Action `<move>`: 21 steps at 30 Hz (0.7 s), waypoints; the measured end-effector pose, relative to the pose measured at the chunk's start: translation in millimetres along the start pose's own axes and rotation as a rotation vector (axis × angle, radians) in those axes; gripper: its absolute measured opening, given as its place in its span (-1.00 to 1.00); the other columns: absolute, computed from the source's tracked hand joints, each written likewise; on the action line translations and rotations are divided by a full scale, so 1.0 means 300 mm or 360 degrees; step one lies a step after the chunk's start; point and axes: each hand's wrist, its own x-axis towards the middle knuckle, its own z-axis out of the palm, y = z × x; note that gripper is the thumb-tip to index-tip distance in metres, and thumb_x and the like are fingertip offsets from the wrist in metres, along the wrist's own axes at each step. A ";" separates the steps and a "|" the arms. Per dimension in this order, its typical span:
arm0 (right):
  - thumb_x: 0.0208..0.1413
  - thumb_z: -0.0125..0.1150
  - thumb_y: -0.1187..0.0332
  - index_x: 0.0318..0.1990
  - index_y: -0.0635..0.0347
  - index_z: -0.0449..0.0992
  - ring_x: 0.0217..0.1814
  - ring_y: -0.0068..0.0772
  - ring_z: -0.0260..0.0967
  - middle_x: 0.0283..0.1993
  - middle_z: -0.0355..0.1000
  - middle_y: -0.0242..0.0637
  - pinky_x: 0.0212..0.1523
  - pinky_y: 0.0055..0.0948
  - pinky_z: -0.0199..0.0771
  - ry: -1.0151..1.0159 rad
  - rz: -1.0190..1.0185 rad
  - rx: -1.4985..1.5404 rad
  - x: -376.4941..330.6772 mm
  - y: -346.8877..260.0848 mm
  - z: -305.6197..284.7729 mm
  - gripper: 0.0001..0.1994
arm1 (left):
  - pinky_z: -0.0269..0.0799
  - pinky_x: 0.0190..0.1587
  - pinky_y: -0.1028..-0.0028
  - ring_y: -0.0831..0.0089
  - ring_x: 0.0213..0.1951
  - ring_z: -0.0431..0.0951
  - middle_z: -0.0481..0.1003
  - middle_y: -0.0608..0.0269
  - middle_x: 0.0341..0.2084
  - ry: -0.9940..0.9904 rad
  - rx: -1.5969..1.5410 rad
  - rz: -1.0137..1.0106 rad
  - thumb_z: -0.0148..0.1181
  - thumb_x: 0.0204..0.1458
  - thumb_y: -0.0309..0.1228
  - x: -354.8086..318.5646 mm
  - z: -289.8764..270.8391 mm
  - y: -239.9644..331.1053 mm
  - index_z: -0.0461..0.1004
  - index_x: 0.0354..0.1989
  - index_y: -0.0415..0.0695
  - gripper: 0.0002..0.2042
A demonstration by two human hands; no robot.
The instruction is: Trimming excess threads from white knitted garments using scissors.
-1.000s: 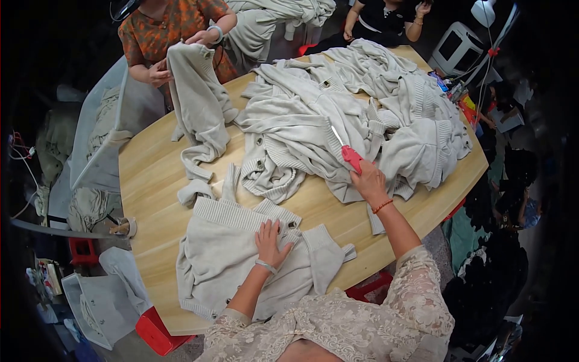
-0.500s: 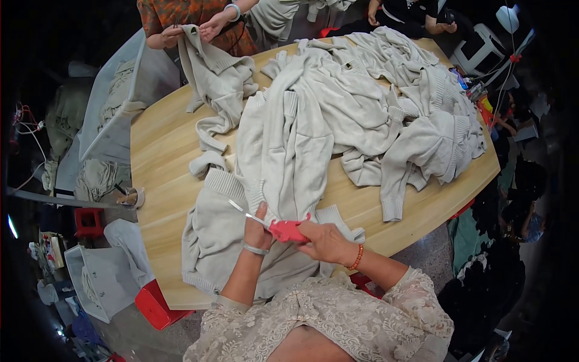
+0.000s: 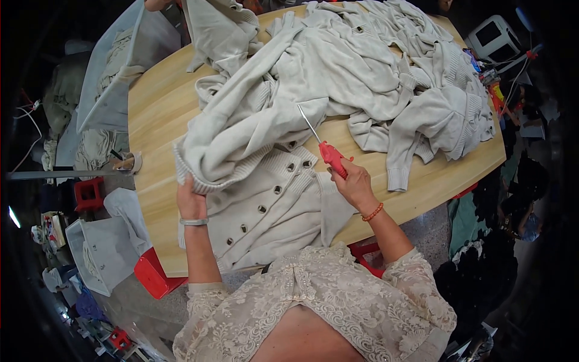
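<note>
My left hand (image 3: 192, 199) is closed on the ribbed hem of a pale grey knit sweater (image 3: 235, 142), lifting that edge off the table. In my right hand (image 3: 354, 186) is a pair of red-handled scissors (image 3: 331, 158), its thin metal blades pointing away to the upper left, above the knitwear. The blades look closed together. Beneath the lifted hem lies a pale grey buttoned cardigan (image 3: 271, 220), with several dark buttons down its front band. It spreads between my two forearms at the near edge of the table.
More pale knitwear (image 3: 350, 72) is heaped across the wooden table (image 3: 157, 133). At the far left stands a white bin (image 3: 111, 78) with cloth inside. Another person's hand (image 3: 158, 5) shows at the top, near a raised garment. A red stool (image 3: 89, 194) stands left.
My hands have moved apart: the left went left and took hold of the hem, swinging the sweater leftward; the right carried the scissors right and away. The buttoned front came into view.
</note>
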 end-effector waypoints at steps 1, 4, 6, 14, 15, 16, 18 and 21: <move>0.00 0.22 0.35 -0.31 0.15 0.47 -0.49 -0.13 0.46 -0.56 0.47 -0.25 -0.44 -0.28 0.39 -0.0003 -0.0010 0.0008 -0.002 0.005 0.006 -0.87 | 0.36 0.03 0.31 0.25 -0.01 0.45 0.36 0.06 0.06 0.0172 0.0316 -0.0024 0.11 0.10 -0.37 0.013 -0.072 -0.055 0.09 0.23 -0.28 -0.45; 0.00 0.20 0.25 -0.37 0.19 0.39 -0.43 0.14 0.39 -0.53 0.41 0.02 -0.40 -0.05 0.37 -0.0122 0.0084 0.0088 -0.022 0.027 0.033 -0.79 | 0.03 0.24 0.16 0.04 0.24 0.14 0.11 -0.22 0.20 0.0166 0.1834 0.0957 0.39 -0.22 -0.36 -0.024 -0.133 -0.208 -0.02 0.32 -0.12 -0.11; 0.00 0.19 0.27 -0.34 0.18 0.39 -0.43 0.14 0.39 -0.52 0.42 0.03 -0.39 -0.04 0.37 -0.0147 0.0083 0.0036 -0.044 0.048 0.033 -0.80 | -0.18 0.29 0.05 -0.06 0.30 -0.04 0.03 -0.17 0.25 -0.0066 0.2482 0.0989 0.41 -0.30 -0.28 -0.074 -0.027 -0.231 0.04 0.31 -0.02 -0.09; -0.01 0.17 0.20 -0.31 0.15 0.41 -0.37 0.11 0.43 -0.47 0.45 0.02 -0.32 -0.04 0.42 -0.0204 -0.0042 -0.0129 -0.079 0.040 0.063 -0.77 | 0.00 0.18 0.05 0.20 0.06 0.29 0.38 0.17 -0.04 -0.0786 0.3063 0.0908 0.27 -0.18 -0.36 0.081 0.031 -0.315 0.24 0.15 -0.09 -0.38; -0.01 0.17 0.20 -0.32 0.17 0.41 -0.37 0.11 0.43 -0.47 0.45 0.02 -0.32 -0.04 0.41 -0.0227 -0.0069 -0.0134 -0.082 0.028 0.048 -0.76 | 0.21 0.02 0.10 0.15 -0.09 0.41 0.48 0.11 -0.21 -0.0828 0.3052 0.1080 0.22 -0.13 -0.34 0.102 0.016 -0.302 0.41 -0.06 -0.14 -0.60; -0.02 0.19 0.21 -0.32 0.17 0.41 -0.36 0.12 0.42 -0.46 0.44 0.03 -0.33 -0.05 0.41 -0.0222 -0.0033 -0.0138 -0.090 0.035 0.038 -0.76 | 0.27 -0.07 0.12 0.09 -0.18 0.45 0.49 0.07 -0.30 -0.0867 0.3041 0.0894 0.18 -0.10 -0.32 0.132 0.015 -0.292 0.46 -0.19 -0.14 -0.71; 0.00 0.20 0.20 -0.32 0.19 0.40 -0.35 0.13 0.42 -0.46 0.44 0.02 -0.33 -0.05 0.41 -0.0221 0.0026 -0.0164 -0.107 0.044 0.005 -0.75 | 0.34 -0.16 0.13 0.03 -0.27 0.48 0.50 0.03 -0.39 -0.0906 0.3027 0.0759 0.15 -0.06 -0.31 0.156 0.060 -0.267 0.50 -0.31 -0.15 -0.80; 0.01 0.19 0.18 -0.32 0.20 0.40 -0.34 0.12 0.43 -0.45 0.45 0.02 -0.32 -0.04 0.42 -0.0137 0.0122 -0.0175 -0.136 0.090 -0.047 -0.74 | 0.37 -0.21 0.13 -0.05 -0.32 0.49 0.50 -0.03 -0.44 -0.1007 0.2803 0.0679 0.12 -0.02 -0.23 0.149 0.165 -0.217 0.49 -0.37 -0.14 -0.78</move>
